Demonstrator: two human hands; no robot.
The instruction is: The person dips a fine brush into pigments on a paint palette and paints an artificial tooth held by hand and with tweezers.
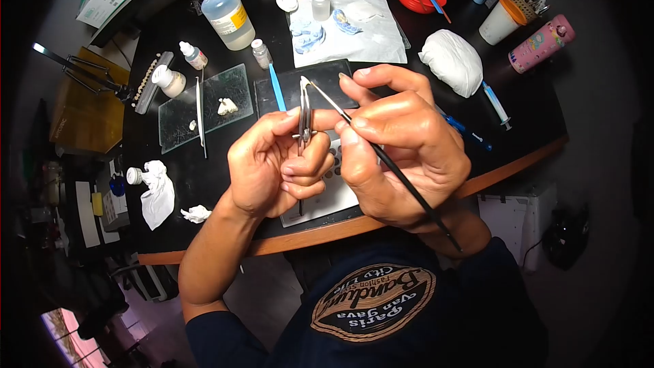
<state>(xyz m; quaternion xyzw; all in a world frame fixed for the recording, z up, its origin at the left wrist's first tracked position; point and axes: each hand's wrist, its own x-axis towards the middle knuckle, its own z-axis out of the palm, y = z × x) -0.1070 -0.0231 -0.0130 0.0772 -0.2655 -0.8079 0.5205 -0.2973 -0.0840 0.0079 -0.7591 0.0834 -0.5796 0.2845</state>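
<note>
My left hand [276, 160] is closed round metal tweezers [305, 112], held upright. A small whitish piece, like a tooth crown [304, 82], sits at their tips. Between thumb and fingers of my right hand [405, 146] is a thin brush [398, 172] with a black handle, its fine tip right at the whitish piece. Below and behind the hands lies a pale palette with dark round spots [344, 194], partly hidden. A blue-handled tool [276, 88] rests just beyond my left hand, on a dark flat slab [327, 71].
At left, a glass slab [238, 85] bears white powder lumps [227, 106] and a slim white tool [201, 119]. Bottles stand behind, including a large clear bottle [228, 17]. A white sheet [375, 48] holds blue-white moulds. Right are crumpled tissue [452, 61], a syringe [496, 103] and a red bowl [417, 1].
</note>
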